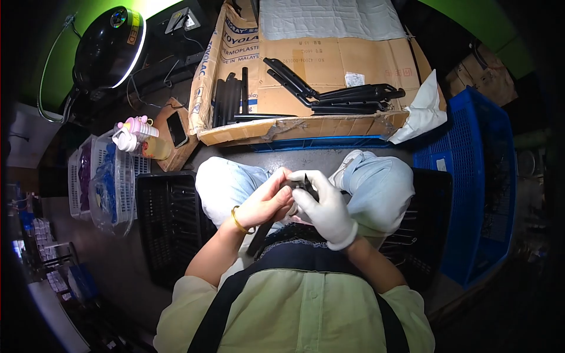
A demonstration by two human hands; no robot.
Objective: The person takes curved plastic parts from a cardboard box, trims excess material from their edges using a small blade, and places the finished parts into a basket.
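Observation:
Before my lap I hold a black bar-shaped part (259,238), its lower end slanting down toward my left forearm. My left hand (268,204), bare with a yellow bangle at the wrist, is closed round it. My right hand (324,213), in a white glove, pinches the upper end, where a dark pointed tip shows between the fingers. The fingers cover much of this upper end, so its exact shape is hidden. Beyond my knees, similar black bent bars (353,97) lie piled on a cardboard-covered work surface (329,59).
Black crates (170,226) holding dark parts flank my legs. A tall blue crate (477,194) stands at the right. To the left are a lamp (109,50), a pink-and-white bottle (134,132), a phone (177,129) and white baskets (73,182). White paper (422,112) hangs at the cardboard's right corner.

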